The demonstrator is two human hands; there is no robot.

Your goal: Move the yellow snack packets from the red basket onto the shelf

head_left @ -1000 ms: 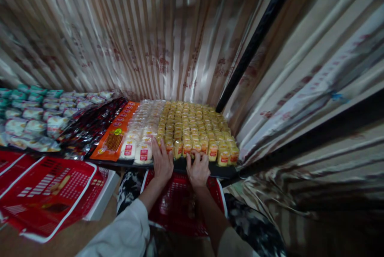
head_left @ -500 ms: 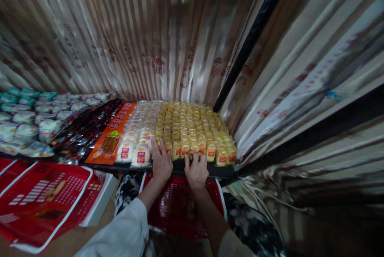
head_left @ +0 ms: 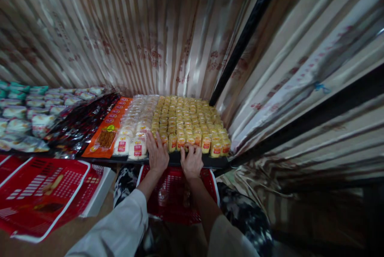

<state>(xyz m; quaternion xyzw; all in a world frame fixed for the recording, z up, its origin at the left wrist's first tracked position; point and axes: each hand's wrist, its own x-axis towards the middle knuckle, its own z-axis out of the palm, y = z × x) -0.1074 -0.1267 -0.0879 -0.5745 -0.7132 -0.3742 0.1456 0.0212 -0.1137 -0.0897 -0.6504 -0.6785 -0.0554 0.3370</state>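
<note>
Yellow packaged snacks [head_left: 186,119], small and in clear wrappers with red labels, stand in tight rows on a dark shelf [head_left: 214,162]. My left hand [head_left: 157,154] lies with fingers stretched out against the front of the rows, where white packs [head_left: 137,149] meet yellow ones. My right hand [head_left: 192,163] is at the front row of yellow packs. Its fingers are curled together, with the tips against the packs. Whatever sits between those fingertips is hidden. Below both hands, a red basket [head_left: 177,197] rests between the knees, with some wrapped items dimly visible inside.
Left along the shelf lie an orange snack bag [head_left: 105,139], dark shiny packets [head_left: 81,125] and white-and-green packs [head_left: 18,93]. Another red basket [head_left: 45,197] stands at lower left beside a white box [head_left: 100,193]. A black post [head_left: 246,37] and striped curtain [head_left: 135,29] enclose the shelf.
The view has shifted slightly, so the shelf sits a little higher and further left. Both hands keep nearly the same places at the front row.
</note>
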